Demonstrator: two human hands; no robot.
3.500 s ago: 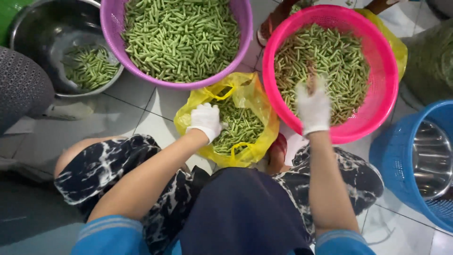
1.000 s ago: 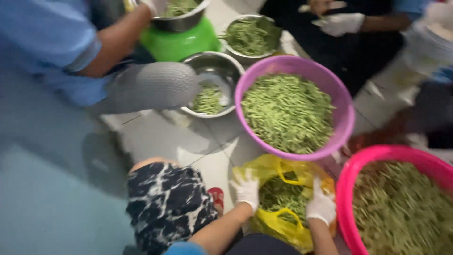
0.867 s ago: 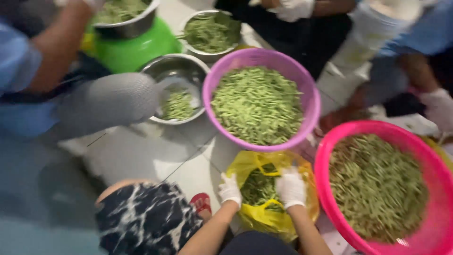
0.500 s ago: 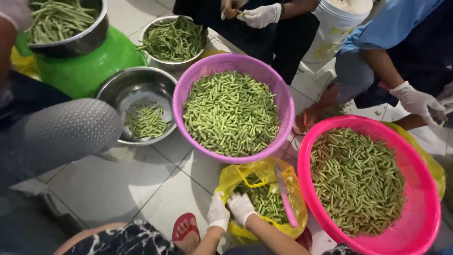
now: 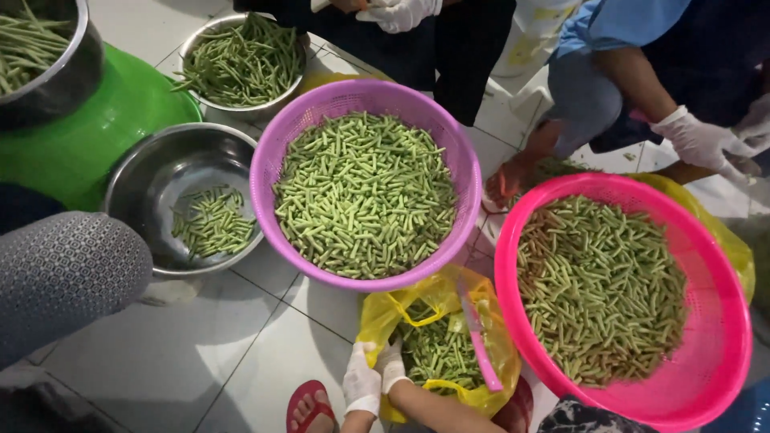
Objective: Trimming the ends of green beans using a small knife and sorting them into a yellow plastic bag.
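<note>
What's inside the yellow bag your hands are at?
The yellow plastic bag holds cut green bean pieces, with a pink knife-like tool lying across them. Both gloved hands, left and right, rest at its edge. The bag's bottom is covered.

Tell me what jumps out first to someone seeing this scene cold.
Two bright baskets heaped with cut green beans dominate: a purple basket at centre and a pink basket to the right. Below them, the person's gloved left hand and right hand meet at the edge of a yellow bag of beans with a pink knife lying across it. Steel bowls with fewer beans sit to the left.
</note>
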